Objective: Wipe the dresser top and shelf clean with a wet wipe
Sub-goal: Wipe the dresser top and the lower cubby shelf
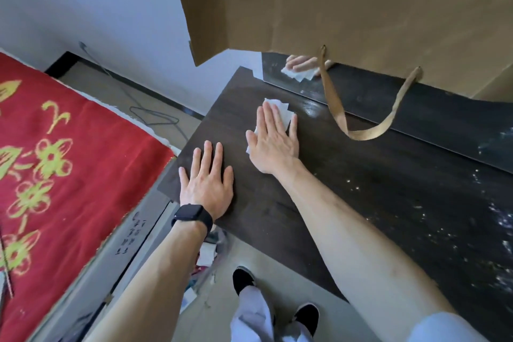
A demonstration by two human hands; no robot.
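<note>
Dark wood-grain fills the right half of the view: the dresser top (347, 189), running from the near right corner to a far edge against a pale wall. Its right part is speckled with white dust, and a wet sheen shows just beyond the hands. Along the far edge a mirror strip (280, 75) reflects fingers and a white sheet.

Lying flat with fingers stretched out and close together, the right hand (273, 141) presses a white wet wipe (279, 108) against the dresser top in its far left part. The wipe peeks out past the fingertips and beside the thumb.

Nearer and to the left, the left hand (206, 183) rests palm down with fingers spread, holding nothing, close to the dresser's left edge. A black watch (191, 216) circles its wrist.

Overhead at the far side hangs a brown paper bag (347, 3), its tan handle (363, 130) looping down over the surface to the right of the wipe.

At left a red blanket (55, 175) with yellow floral figures covers a bed. Below, black shoes (243, 279) and light trousers stand on a pale floor.
</note>
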